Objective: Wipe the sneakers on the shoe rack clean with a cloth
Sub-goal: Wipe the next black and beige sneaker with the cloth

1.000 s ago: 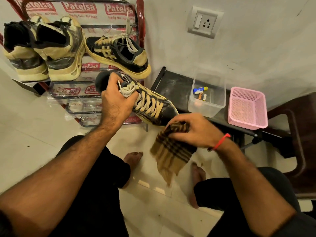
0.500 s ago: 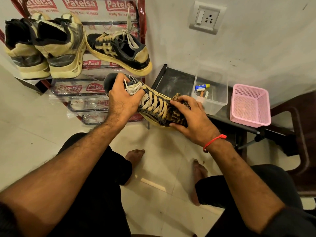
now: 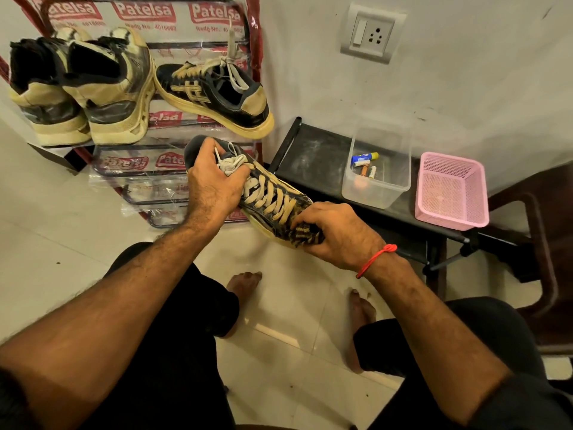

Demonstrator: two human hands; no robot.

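Person wiping a sneaker [image 3: 269, 200] at frame centre.
Left hand [image 3: 214, 181] grasps its collar; right hand [image 3: 338, 234] clutches a striped cloth [image 3: 302, 234] against the toe.

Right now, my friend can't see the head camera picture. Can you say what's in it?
A seated person's left hand holds a black sneaker with cream laces while the right hand presses a striped cloth on its toe. Three more sneakers sit on a shoe rack behind; a pink basket stands to the right.
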